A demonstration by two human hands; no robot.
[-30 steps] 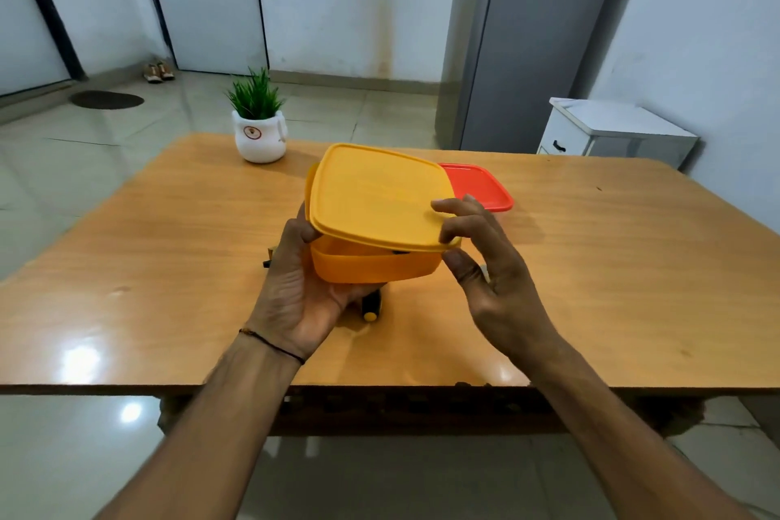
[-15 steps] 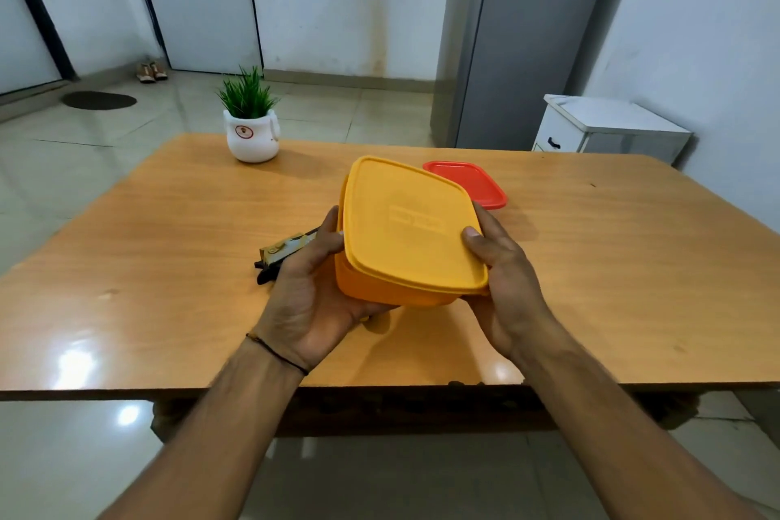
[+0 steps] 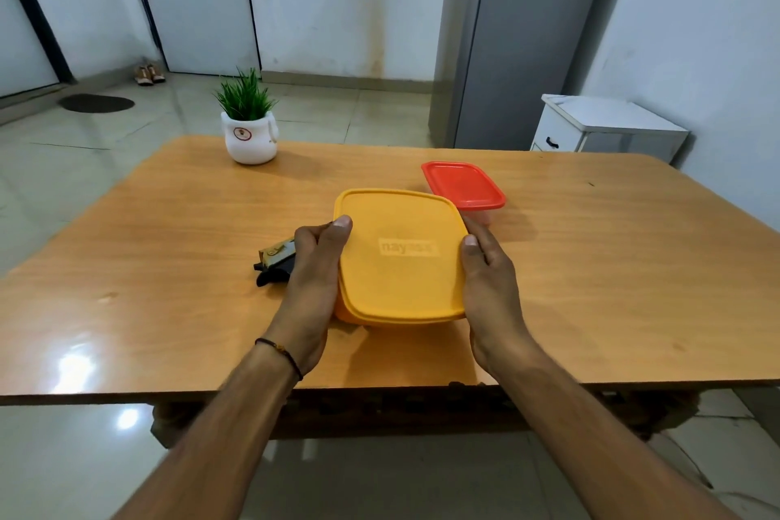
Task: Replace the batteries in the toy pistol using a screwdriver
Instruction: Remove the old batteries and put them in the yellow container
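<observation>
Here the left thumb [image 3: 341, 229] lies flat on the left edge of the lid of the yellow box [image 3: 401, 262], and the right thumb [image 3: 470, 243] presses on the lid's right edge. The other fingers of both hands curl round the box's sides and pass out of sight beneath it, so I cannot tell whether they are spread or close together. The left hand [image 3: 314, 279] grips the box's left side and the right hand [image 3: 489, 287] grips its right side. The lid is on, with raised lettering at its middle. Whether the box's base touches the table [image 3: 169, 245] cannot be told. A thin dark band [image 3: 280, 353] circles the left wrist.

The toy pistol [image 3: 274, 262], black and gold, lies on the table just left of the box, partly hidden behind the left hand. Just beyond the box's far right corner stands a red-lidded container [image 3: 462, 186]. Well beyond the box to the left stands a white plant pot [image 3: 250, 137].
</observation>
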